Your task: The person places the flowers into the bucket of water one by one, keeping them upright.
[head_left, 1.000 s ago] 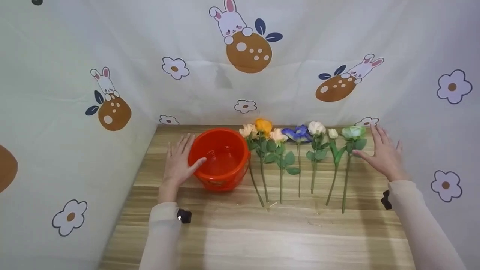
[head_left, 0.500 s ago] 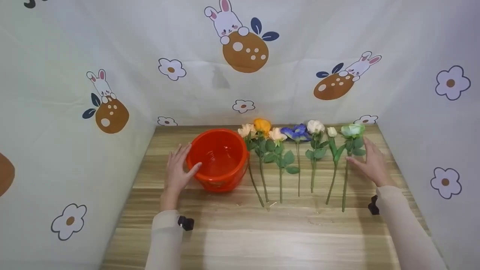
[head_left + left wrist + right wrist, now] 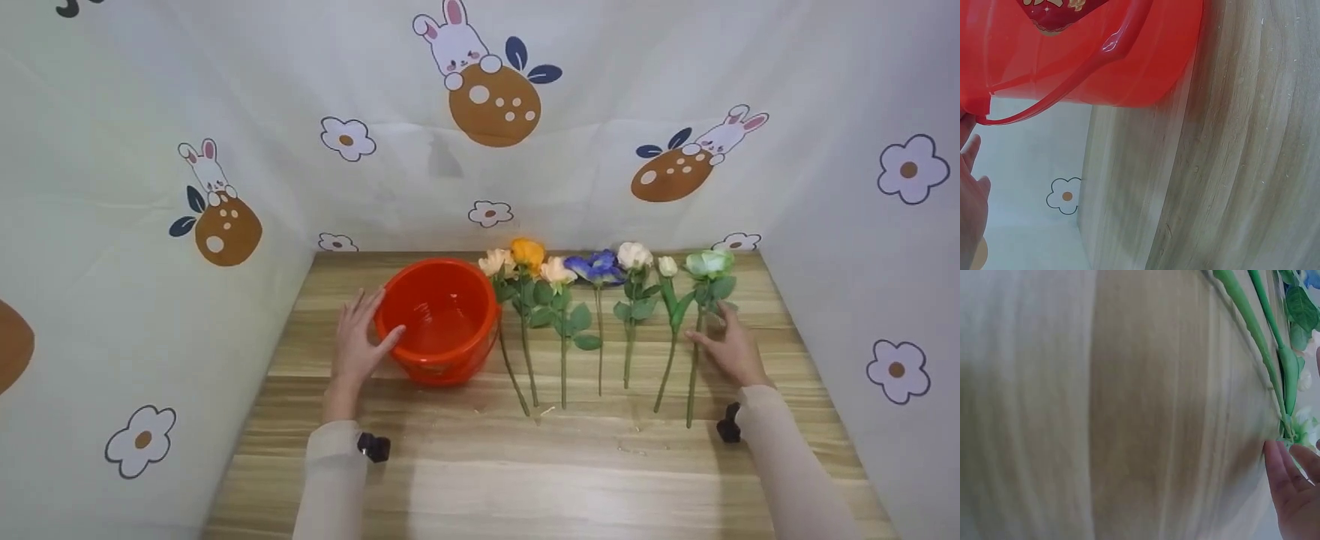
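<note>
Two pale sleeves (image 3: 332, 480) of mine reach over the wood-grain desk (image 3: 562, 487), a small black device (image 3: 375, 448) at one wrist, nearer to me than the red bucket (image 3: 450, 366). My right grip (image 3: 735, 351) is well to the right of the bucket, unclenched, thumb and fingers stretched out on either side of the stem of the green flower (image 3: 709, 264); whether they touch that stem I cannot tell. My left grip (image 3: 356, 341) rests against the bucket's left side, not clenched, fingers straight along the outside and thumb over the rim. The bucket stands upright, its handle (image 3: 1120, 42) hanging down along its wall. To the right of the bucket the flowers lie in a row, stems pointing toward me: the first peach flower (image 3: 496, 262) just beside it, then the orange flower (image 3: 528, 255), the second peach flower (image 3: 557, 270), the blue flower (image 3: 598, 266), the white flower (image 3: 634, 255), the white bud (image 3: 667, 266) and the green one, farthest out. Behind the bucket rises a pale cloth (image 3: 585, 165) printed with rabbits and blossoms.
</note>
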